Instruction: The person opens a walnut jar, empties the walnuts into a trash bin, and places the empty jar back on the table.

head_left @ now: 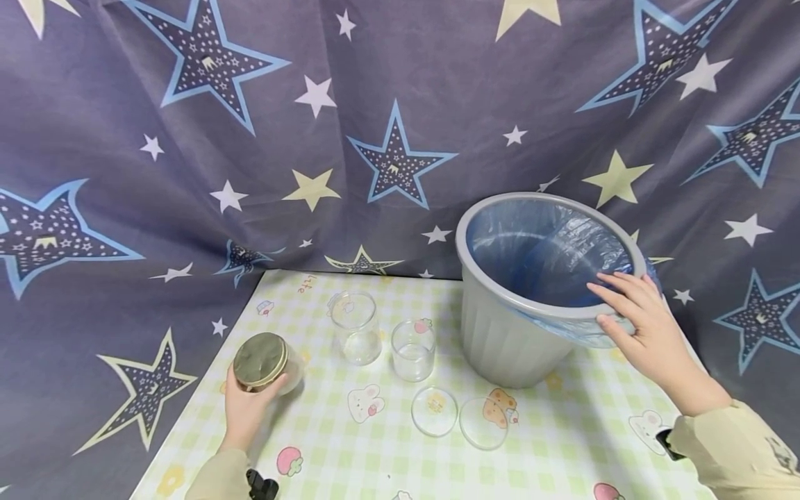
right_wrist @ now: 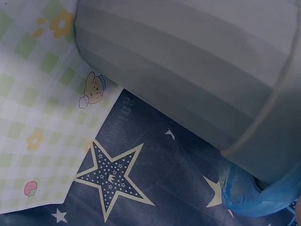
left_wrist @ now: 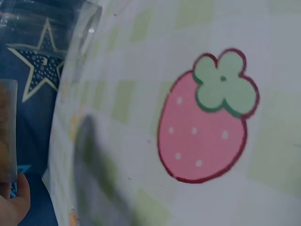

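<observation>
My left hand (head_left: 245,410) grips a clear jar (head_left: 292,378) with a dark olive top and a gold-coloured rim, at the left of the table. In the left wrist view, only a strip of a clear container (left_wrist: 6,129) with brown contents shows at the left edge, above the fingertips (left_wrist: 21,195). On the right, my right hand (head_left: 650,330) rests at the rim of a grey bin (head_left: 519,333), its fingers fairly straight over the edge. A blue plastic bag (head_left: 544,243) lines the bin and folds over the rim.
Between the jar and the bin stand a taller clear jar (head_left: 355,330) and a shorter clear jar (head_left: 412,353). Two clear round discs (head_left: 434,430) (head_left: 484,444) lie in front of them. A star-patterned cloth (head_left: 394,83) hangs behind the checked table (head_left: 350,458).
</observation>
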Motion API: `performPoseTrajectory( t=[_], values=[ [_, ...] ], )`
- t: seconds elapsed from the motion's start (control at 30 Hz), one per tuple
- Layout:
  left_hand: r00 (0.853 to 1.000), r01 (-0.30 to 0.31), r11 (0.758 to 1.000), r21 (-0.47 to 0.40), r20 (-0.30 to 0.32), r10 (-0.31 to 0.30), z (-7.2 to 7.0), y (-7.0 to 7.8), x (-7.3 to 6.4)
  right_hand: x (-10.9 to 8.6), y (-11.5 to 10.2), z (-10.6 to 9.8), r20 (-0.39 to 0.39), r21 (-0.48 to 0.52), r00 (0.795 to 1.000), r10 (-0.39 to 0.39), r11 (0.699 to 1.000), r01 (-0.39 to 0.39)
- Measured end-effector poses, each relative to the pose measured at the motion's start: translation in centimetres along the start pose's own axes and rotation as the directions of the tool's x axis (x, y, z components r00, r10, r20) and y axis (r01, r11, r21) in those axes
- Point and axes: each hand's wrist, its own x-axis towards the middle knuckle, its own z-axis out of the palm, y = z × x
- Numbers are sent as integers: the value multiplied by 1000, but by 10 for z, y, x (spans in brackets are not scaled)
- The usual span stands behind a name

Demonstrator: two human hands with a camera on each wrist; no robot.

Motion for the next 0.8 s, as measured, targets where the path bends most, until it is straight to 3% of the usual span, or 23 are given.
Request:
performPoseTrajectory(
  t=[0.37, 0.57, 0.8],
  values=[
    [996, 22, 999, 45, 86, -25, 5, 20, -7, 0, -1, -3, 30, -7, 1000, 0, 1000, 0],
    [991, -1, 999, 36, 136, -4, 13, 28, -12, 3, -5, -7, 50, -8, 999, 15, 1000, -15],
    [978, -41, 999, 29, 208, 34, 22, 36, -18, 0, -9, -3, -30, 20, 999, 13, 1000, -13]
  ],
)
